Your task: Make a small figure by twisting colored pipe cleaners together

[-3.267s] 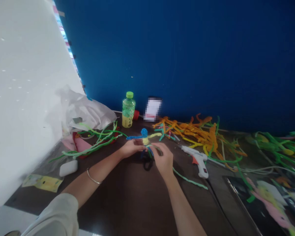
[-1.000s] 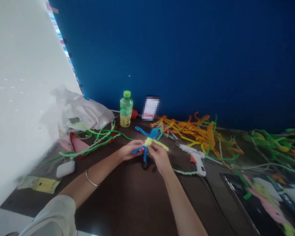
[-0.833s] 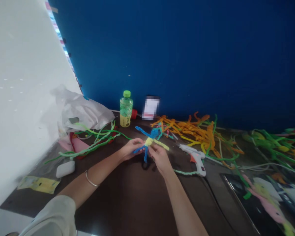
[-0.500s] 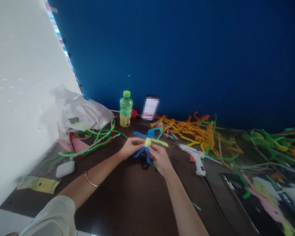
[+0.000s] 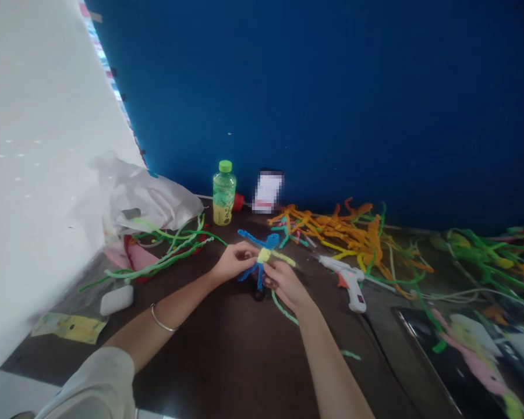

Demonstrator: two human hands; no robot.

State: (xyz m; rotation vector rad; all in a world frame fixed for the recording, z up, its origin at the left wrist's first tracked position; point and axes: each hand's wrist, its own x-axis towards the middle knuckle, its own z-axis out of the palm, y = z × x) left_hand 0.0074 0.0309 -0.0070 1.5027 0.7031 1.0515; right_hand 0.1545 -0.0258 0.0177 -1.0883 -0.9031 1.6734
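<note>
A small pipe-cleaner figure with blue limbs and head, a yellow middle and one pale-yellow arm is held up between my two hands over the dark table. My left hand pinches it from the left side, near the yellow middle. From the lower right, my right hand grips it with closed fingers, the yellow arm sticking out above them. A pale green pipe cleaner hangs below my right hand; where its upper end goes is hidden.
A hot glue gun lies right, its cable running forward. Orange pipe cleaners are heaped behind it, green ones lie left. A green-capped bottle and a phone stand at the back. A white case sits left.
The figure has turned and tilted slightly in my hands, its blue limbs shifting. More of the pale green pipe cleaner shows under my right hand. The forearms have barely moved.
</note>
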